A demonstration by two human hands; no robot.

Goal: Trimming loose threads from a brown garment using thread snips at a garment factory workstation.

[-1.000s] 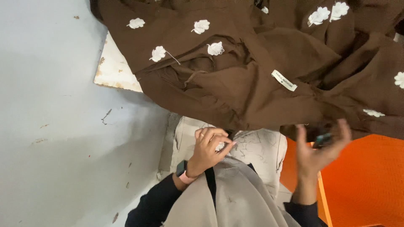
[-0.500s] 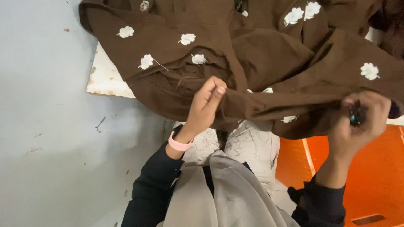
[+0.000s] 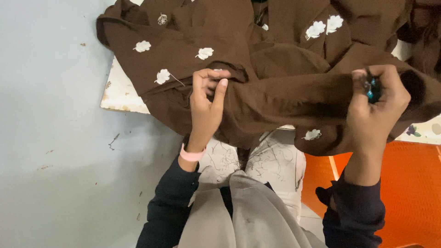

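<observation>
The grey floor (image 3: 50,138) extends bare to the outer side of the left grip, marked only by small specks and scuffs, and offers the widest open room. An orange surface (image 3: 413,193) occupies the area below and outward of the right grip. The brown garment (image 3: 275,92), embroidered with white flower motifs, spreads above and between both grips and covers most of the white counter (image 3: 120,94); the chipped counter edge shows just outward of the left grip, and a further strip of counter shows below and outward of the right grip. The garment's lower fold hangs over the counter edge toward the person's lap, which is clad in pale trousers (image 3: 271,165) strewn with loose dark threads, below the midpoint between the grips. The left hand (image 3: 206,103) forms a narrow grip, thumb and forefinger pinching a fold of the garment near a white motif; a pink wristband (image 3: 191,155) sits below it. The right hand (image 3: 374,103) forms a closed grip, bunching the garment's edge while enclosing a small blue-green tool (image 3: 370,89), kind not discernible. No container is visible.
</observation>
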